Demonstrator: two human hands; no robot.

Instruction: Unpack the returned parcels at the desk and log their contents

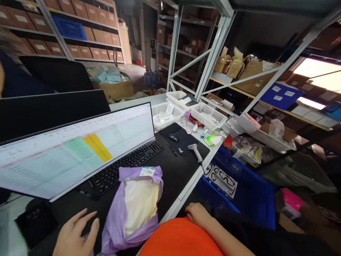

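Note:
A purple plastic mailer bag (114, 220) lies on the black desk mat in front of the keyboard. Its top face shows a pale, yellowish-white area (140, 202), and a barcode label (147, 171) sits at its far end. My left hand (76, 233) is just left of the bag, fingers spread, with nothing visible in it. By the desk's near edge, beside the orange clothing (183, 238) on my body, rests my right hand (198, 214). Its fingers curl downward, and I see no object in them.
A monitor (80, 149) with a spreadsheet stands behind the keyboard (125, 165). On the mat are a mouse (173, 137), a pen (172, 149) and a white barcode scanner (195, 152). White baskets (166, 115) stand further back. A blue crate (247, 188) is right of the desk.

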